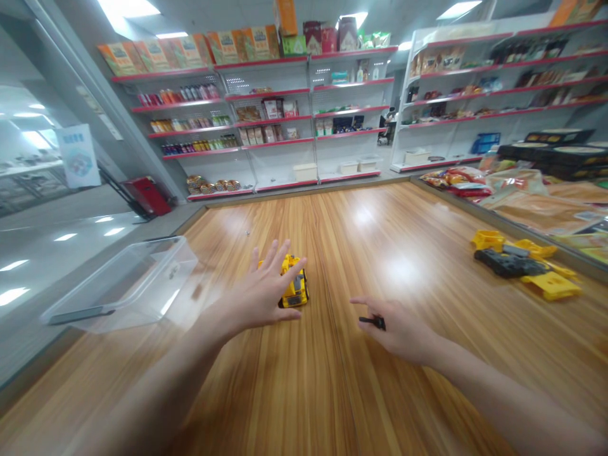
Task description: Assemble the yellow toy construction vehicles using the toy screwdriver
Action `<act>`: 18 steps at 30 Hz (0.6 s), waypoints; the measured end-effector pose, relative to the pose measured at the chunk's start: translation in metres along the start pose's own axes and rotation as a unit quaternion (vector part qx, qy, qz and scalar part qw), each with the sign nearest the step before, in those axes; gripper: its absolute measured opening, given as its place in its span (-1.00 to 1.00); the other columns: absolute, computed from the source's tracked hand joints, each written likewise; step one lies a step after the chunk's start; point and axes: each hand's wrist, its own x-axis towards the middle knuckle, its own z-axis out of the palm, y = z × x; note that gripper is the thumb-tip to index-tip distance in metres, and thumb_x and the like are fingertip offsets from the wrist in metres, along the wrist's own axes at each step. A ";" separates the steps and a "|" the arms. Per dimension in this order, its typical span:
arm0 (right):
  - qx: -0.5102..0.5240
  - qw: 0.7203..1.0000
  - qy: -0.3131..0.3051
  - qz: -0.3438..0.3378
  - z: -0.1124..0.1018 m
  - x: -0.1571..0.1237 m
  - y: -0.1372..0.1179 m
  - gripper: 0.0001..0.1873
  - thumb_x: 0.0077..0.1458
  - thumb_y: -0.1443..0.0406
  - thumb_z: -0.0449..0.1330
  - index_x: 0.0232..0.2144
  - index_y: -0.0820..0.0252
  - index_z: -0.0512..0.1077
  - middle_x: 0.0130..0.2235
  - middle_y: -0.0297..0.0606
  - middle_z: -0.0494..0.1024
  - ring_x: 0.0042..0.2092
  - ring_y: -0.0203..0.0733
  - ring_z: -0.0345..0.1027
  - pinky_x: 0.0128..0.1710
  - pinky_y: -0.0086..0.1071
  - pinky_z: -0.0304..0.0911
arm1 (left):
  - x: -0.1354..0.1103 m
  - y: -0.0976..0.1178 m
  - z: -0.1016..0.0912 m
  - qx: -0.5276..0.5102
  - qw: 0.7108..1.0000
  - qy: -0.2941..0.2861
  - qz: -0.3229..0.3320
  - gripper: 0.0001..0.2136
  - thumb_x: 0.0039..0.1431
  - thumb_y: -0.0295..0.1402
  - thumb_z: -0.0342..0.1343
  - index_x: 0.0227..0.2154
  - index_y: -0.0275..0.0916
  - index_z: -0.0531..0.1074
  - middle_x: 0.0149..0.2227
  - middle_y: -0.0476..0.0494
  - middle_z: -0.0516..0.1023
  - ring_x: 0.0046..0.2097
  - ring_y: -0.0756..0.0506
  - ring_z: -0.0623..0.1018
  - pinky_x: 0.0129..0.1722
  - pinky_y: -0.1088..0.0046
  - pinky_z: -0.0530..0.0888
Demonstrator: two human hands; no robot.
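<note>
My left hand [268, 285] is spread open over a yellow toy truck [295, 292] with dark wheels, hiding much of it. Whether the palm touches the truck I cannot tell. To the right, my right hand [399, 329] is curled round a small black tool [373, 322], perhaps a screwdriver, with the index finger stretched out toward the truck. Most of the tool is hidden in the fist. Both hands are over the wood-grain table [332, 392].
A clear plastic box [128, 285] stands at the table's left edge. Yellow and black toy vehicle parts [522, 259] lie at the right. Bagged goods [513, 183] are beyond the right edge, and stocked shelves [266, 145] line the back. A tiny object [247, 233] lies on the far left tabletop.
</note>
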 end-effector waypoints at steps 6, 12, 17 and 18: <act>0.015 0.996 0.089 0.022 -0.010 0.004 -0.001 -0.69 0.17 0.29 0.11 -0.06 0.21 0.48 -0.46 -0.29 0.55 -0.46 -0.22 0.39 -0.40 -0.36 0.26 | 0.002 0.079 0.035 -0.116 0.983 0.002 0.142 -0.18 0.16 -0.01 0.13 0.36 -0.26 -0.07 0.40 -0.49 -0.04 0.41 -0.38 -0.05 0.28 -0.13 0.13; -0.066 0.991 0.104 0.061 -0.019 0.001 -0.010 -0.66 0.15 0.34 0.09 -0.05 0.27 0.49 -0.14 -0.13 0.63 -0.16 -0.14 0.51 -0.13 -0.35 0.36 | 0.008 0.111 0.103 -0.150 0.973 0.016 0.177 -0.26 0.22 -0.03 0.05 0.37 -0.20 -0.05 0.39 -0.38 0.00 0.39 -0.35 0.07 0.29 -0.05 0.16; -0.155 0.981 0.066 0.101 -0.021 0.002 -0.014 -0.73 -0.02 0.37 0.18 -0.22 0.26 0.55 -0.23 -0.12 0.62 -0.21 -0.10 0.50 -0.23 -0.38 0.37 | 0.032 0.124 0.139 -0.103 0.968 0.105 0.202 -0.25 0.15 0.02 0.11 0.35 -0.07 0.02 0.38 -0.27 0.10 0.33 -0.41 0.21 0.25 -0.15 0.17; -0.166 0.977 0.069 0.111 -0.023 0.002 -0.017 -0.72 0.00 0.35 0.18 -0.20 0.28 0.55 -0.22 -0.10 0.61 -0.22 -0.09 0.50 -0.25 -0.36 0.37 | 0.037 0.131 0.143 -0.096 0.967 0.113 0.206 -0.25 0.15 0.03 0.10 0.34 -0.07 0.04 0.37 -0.27 0.12 0.32 -0.42 0.23 0.25 -0.17 0.16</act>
